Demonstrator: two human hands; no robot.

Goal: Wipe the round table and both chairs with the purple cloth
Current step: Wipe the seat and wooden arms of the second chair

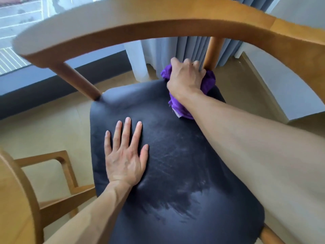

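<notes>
A wooden chair fills the view, with a black padded seat (175,164) and a curved wooden backrest (140,23). My right hand (186,77) grips the bunched purple cloth (209,81) at the far right corner of the seat, pressed against the base of a wooden back post (212,51). Part of the cloth trails under my forearm. My left hand (125,152) lies flat on the left half of the seat, fingers straight and spread. A damp smeared patch shows on the seat's near half. The round table's edge (15,199) shows at the lower left.
A window and dark sill run along the upper left. Grey and white curtains (190,50) hang behind the chair. A low white ledge (281,88) stands at the right. Part of a wooden frame (61,173) sits on the beige floor at the left.
</notes>
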